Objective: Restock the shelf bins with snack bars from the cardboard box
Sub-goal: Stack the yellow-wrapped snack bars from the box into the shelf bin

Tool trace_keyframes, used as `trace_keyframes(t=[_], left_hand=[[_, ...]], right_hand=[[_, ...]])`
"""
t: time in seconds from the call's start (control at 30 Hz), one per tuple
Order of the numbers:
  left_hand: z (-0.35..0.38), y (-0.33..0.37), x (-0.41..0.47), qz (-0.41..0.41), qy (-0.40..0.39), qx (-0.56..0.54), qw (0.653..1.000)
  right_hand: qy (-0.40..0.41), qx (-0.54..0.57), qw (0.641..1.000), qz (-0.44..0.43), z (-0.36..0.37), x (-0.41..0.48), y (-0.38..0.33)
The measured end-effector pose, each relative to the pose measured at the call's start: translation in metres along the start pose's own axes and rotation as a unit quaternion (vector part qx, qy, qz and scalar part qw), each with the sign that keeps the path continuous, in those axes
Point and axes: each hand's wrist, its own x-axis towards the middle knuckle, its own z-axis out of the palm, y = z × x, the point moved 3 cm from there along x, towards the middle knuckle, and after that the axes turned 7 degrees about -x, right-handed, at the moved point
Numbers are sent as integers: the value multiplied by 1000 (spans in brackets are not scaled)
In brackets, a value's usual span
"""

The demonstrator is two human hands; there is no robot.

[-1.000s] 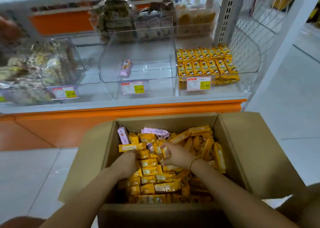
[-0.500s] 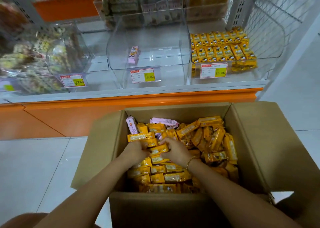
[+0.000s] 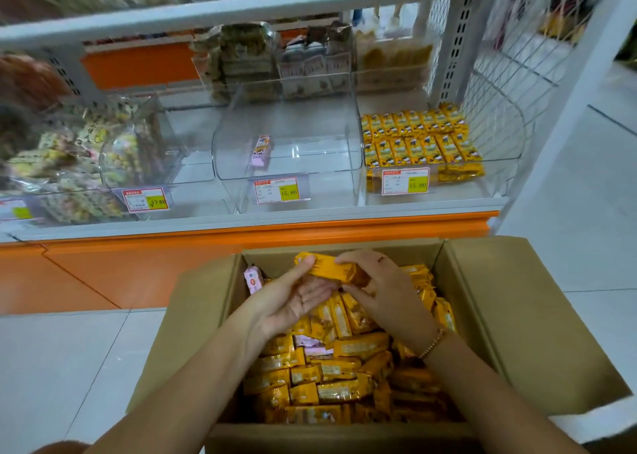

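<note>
Pale floor tiles (image 3: 69, 367) fill the lower left of the frame, and an open cardboard box (image 3: 193, 315) stands on them at bottom centre, its flaps spread. It is packed with loose yellow snack bars (image 3: 337, 367); one pink bar (image 3: 253, 279) stands at its far left corner.

Above the far half of the box, both hands hold a small stack of yellow bars (image 3: 331, 269). The left hand (image 3: 293, 295) lies palm up, its fingers stretched under the stack and the thumb pressed onto the left end. The right hand (image 3: 389, 291), with a bracelet (image 3: 432, 343) at the wrist, has its fingers curled over the right end.

Beyond the box runs the orange shelf base (image 3: 206, 233), with clear bins above it. The middle bin (image 3: 310, 126) holds a single pink packet (image 3: 262, 150). The right bin (image 3: 458, 191) carries neat rows of yellow packets (image 3: 413, 136). The left bin (image 3: 151, 136) is heaped with mixed wrapped snacks, blurred. Each bin has a price tag (image 3: 275, 190) on its front.
</note>
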Motion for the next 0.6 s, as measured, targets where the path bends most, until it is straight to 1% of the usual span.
trace_keyframes(t=[0.07,0.17,0.27,0.37,0.43,0.5,0.6], left_hand=[[17,13,-6,46,-58,-6,997],[38,32,-15,103,-151,5,983],[54,42,-21,140,-198,44,969],[67,48,-25,142,-220,38,964],[76,50,-26,130,-221,43,965],[87,51,-25,129,-208,55,968],[106,51,-26,150,-173,68,971]], right_hand=[[33,62,997,19,-17,1,-5],[38,137,989,50,-37,8,-11],[54,144,986,60,-51,13,-11],[109,93,989,46,-65,14,-12],[150,60,987,25,-74,14,-10],[176,50,983,10,-81,15,-6],[207,49,977,12,-90,15,1]])
